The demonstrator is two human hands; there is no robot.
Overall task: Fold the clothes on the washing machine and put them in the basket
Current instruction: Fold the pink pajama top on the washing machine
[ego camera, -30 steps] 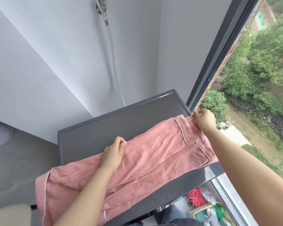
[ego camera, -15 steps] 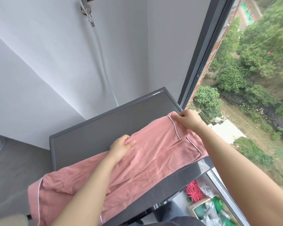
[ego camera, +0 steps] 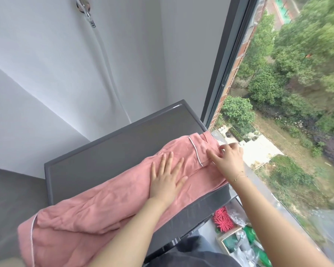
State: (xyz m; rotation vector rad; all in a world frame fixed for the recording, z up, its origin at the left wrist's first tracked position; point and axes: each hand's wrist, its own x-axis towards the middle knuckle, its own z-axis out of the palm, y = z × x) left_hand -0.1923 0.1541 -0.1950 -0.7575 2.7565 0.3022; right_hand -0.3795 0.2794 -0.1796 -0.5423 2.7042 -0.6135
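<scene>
The pink garment runs off the bottom edge at its lower-left end, and the part under the left hand is covered by the flat palm. The right hand is motion-blurred, so whether its fingertips pinch the cloth or only touch it cannot be told. The washer shows only its dark top, its front hidden, and the box of green items below is cut off, its contents too jumbled to name.

Pale grey walls meet in a corner at eleven o'clock. At two o'clock, a dark-framed window shows daylit trees (and grass) below.
</scene>
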